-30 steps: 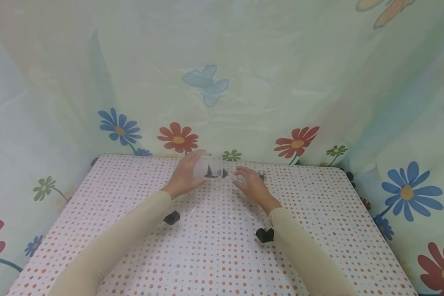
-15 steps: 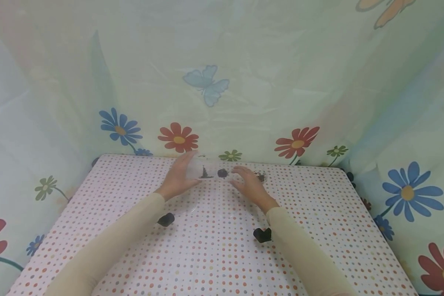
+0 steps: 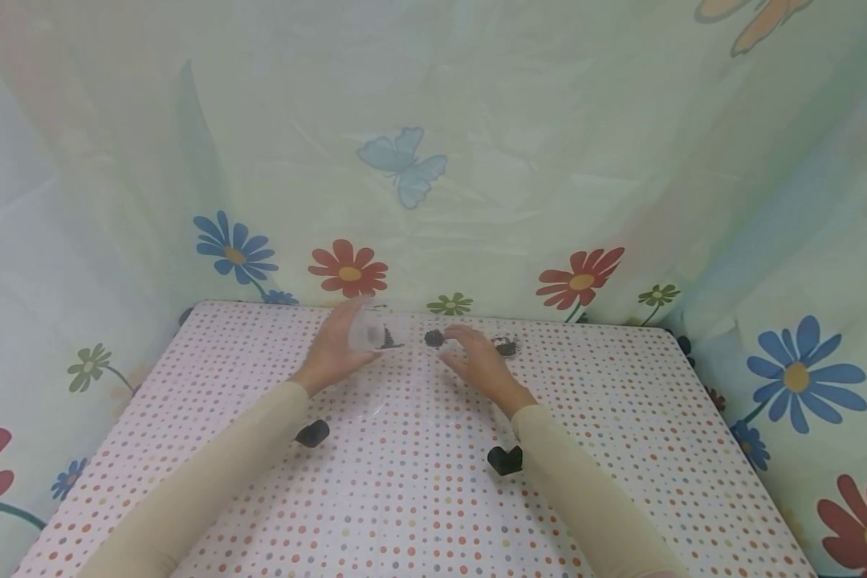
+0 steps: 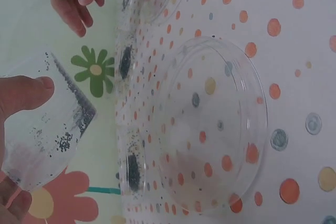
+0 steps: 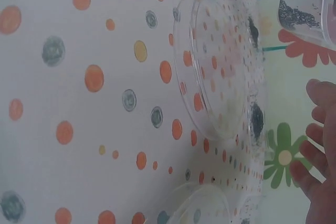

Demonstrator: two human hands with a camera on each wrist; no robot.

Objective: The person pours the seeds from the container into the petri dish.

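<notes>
My left hand point(image 3: 335, 341) grips a clear plastic container point(image 4: 58, 114), thumb on one side and fingers around the other. It is tilted, and small black grains lie along its lower wall and cling inside. My right hand point(image 5: 323, 129) is held up with loosely bent fingers and nothing in it. Close by the right fingertips in the head view is a pile of dark grains point(image 3: 433, 338). Another dark pile point(image 3: 506, 347) lies just to the right of that hand. A third pile of dark grains point(image 4: 134, 171) shows below the held container in the left wrist view.
A round clear plastic dish point(image 4: 210, 124) lies on the dotted table point(image 3: 405, 498) nearer than the piles. Part of a second clear dish point(image 5: 205, 203) shows in the right wrist view. A flowered curtain point(image 3: 477, 201) hangs right behind the table.
My left hand has moved left with the container, leaving the middle pile of grains in full view. My right hand has drifted slightly left, uncovering more of the right-hand pile.
</notes>
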